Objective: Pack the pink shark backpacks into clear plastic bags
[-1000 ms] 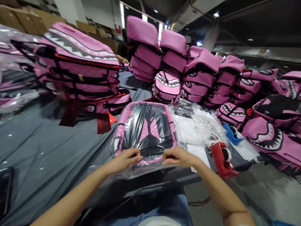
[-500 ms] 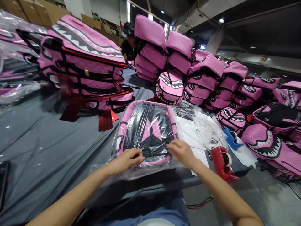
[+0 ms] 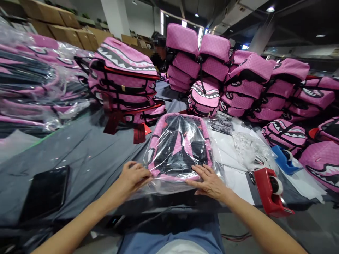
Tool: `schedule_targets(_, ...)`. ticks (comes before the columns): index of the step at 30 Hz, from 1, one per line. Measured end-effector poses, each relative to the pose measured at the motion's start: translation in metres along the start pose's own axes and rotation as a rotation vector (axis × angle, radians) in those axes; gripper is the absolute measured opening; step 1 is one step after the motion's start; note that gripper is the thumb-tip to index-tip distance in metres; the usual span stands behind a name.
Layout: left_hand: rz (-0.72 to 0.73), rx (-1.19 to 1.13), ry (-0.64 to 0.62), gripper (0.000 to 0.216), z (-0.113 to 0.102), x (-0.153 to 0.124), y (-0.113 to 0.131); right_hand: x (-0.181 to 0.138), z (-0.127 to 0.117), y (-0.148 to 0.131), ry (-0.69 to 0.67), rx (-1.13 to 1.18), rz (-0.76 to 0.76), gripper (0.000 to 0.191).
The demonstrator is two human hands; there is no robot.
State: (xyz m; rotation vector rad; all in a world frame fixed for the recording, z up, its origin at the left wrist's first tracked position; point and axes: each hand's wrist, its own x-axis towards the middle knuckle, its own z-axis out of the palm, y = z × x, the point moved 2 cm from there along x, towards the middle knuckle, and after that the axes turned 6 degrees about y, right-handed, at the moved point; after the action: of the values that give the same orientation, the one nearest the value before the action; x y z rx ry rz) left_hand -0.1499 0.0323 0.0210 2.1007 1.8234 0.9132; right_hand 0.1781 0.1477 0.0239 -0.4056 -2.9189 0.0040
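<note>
A pink and black backpack (image 3: 182, 143) lies strap side up inside a clear plastic bag (image 3: 159, 187), at the table's front edge. At the bag's lower left corner is my left hand (image 3: 134, 178), its fingers pressed together on the plastic. My right hand (image 3: 208, 181) rests on the lower right of the wrapped backpack with fingers spread, pressing the film from above. The bag's loose end hangs in wrinkles below the backpack, between the two hands.
Pink shark-mouth backpacks (image 3: 124, 76) are piled at back left, with taller stacks (image 3: 182, 40) behind. Bagged ones (image 3: 29, 84) lie far left. A black phone-like device (image 3: 46, 190) is on the left. Red (image 3: 270, 192) and blue (image 3: 286, 158) tape dispensers stand right. A person (image 3: 159, 53) is behind.
My left hand has shifted left to the bag's corner. My right hand has gone from bent fingers at the right side to spread fingers on the lower right. The view has turned left.
</note>
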Motion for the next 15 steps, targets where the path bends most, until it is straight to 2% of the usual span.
schedule_targets(3,-0.131,-0.028,-0.003,0.039,0.002,0.004,-0.014,0.004,-0.015,-0.004,0.052,0.221,0.092,0.048)
schedule_targets(4,-0.177,-0.044,-0.02,0.04,0.004,0.008,-0.016,0.001,-0.024,-0.003,0.114,0.324,0.151,0.045)
schedule_targets(6,-0.245,-0.074,-0.075,0.042,0.007,0.015,-0.015,-0.022,-0.049,0.003,0.333,0.482,0.35,0.043)
schedule_targets(8,-0.267,-0.085,-0.122,0.041,0.009,0.019,-0.012,-0.071,-0.076,0.014,0.629,0.463,0.664,0.043)
schedule_targets(9,-0.268,-0.083,-0.131,0.039,0.01,0.02,-0.01,-0.104,-0.087,0.02,0.753,0.369,0.843,0.043)
schedule_targets(10,-0.267,-0.072,-0.124,0.037,0.01,0.02,-0.009,-0.141,-0.096,0.026,0.819,0.244,1.03,0.045)
schedule_targets(12,-0.244,-0.023,-0.093,0.032,0.01,0.018,-0.005,-0.214,-0.106,0.035,0.781,-0.044,1.325,0.055)
schedule_targets(13,-0.219,0.011,-0.067,0.03,0.01,0.017,-0.003,-0.246,-0.108,0.039,0.725,-0.158,1.407,0.055)
schedule_targets(15,-0.16,0.073,-0.009,0.029,0.01,0.016,-0.001,-0.297,-0.105,0.046,0.633,-0.222,1.585,0.042)
